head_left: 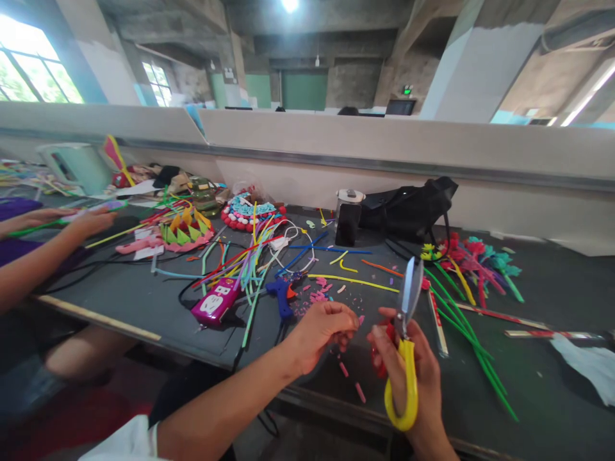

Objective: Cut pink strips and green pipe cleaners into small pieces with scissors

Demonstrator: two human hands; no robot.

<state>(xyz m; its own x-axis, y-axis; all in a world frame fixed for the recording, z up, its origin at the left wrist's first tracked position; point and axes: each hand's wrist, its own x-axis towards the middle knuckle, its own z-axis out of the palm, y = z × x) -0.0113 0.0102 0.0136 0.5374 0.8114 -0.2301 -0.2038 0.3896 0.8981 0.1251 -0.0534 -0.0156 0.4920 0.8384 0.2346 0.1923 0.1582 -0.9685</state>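
The right hand (427,379) gripped the red-and-yellow-handled scissors (409,378), blades (408,289) upward, over the near tabletop (459,400), while the left hand (323,330), curled near pink clippings (317,297), its hold impossible to tell, was best kept outside the blades' path.

The right hand (423,374) holds scissors (408,352) with a yellow handle, blades pointing up. The left hand (327,326) is curled near a tiny pink bit (361,319); it's hard to see if it holds it. Pink scraps (318,296) lie on the dark tabletop (567,282) near a blue glue gun (282,296). Long green sticks (473,337) lie near bright flowers (502,264).
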